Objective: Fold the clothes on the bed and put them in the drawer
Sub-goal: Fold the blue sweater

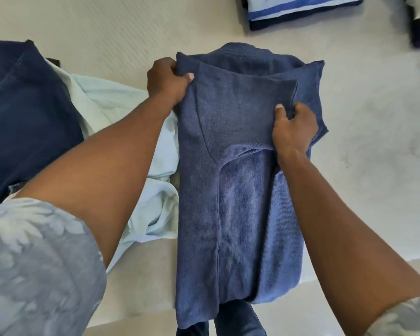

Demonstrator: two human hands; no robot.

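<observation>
Head view: it looks down at a blue knit top (240,190) lying flat on the bed (107,27), its long way pointing away from the person.
Blue knit top: both sides are turned in toward the middle. Its near end hangs over the edge of the bed.
Left hand (167,81): it pinches the far left corner of the top, with the thumb on the cloth and the fingers curled round the edge.
Right hand (294,127): it grips the edge of the turned-in flap on the right side, a bit nearer to the person than the left hand.
Top and hands: the top lies between the two hands and under them. Most of it stretches back toward the person.
Step in hand: I think the side flaps are being set straight before the top is folded in half.
How to do it well: pull both edges gently so the flaps lie flat and even. Press out bumps, then bring the hanging end up to meet the far end.
Other clothes: a pale green cloth (121,100) lies crumpled just left of the top, and a dark blue garment (22,117) lies further left. A striped folded pile (301,10) sits far up the bed, well apart.
Drawer: not in view.
</observation>
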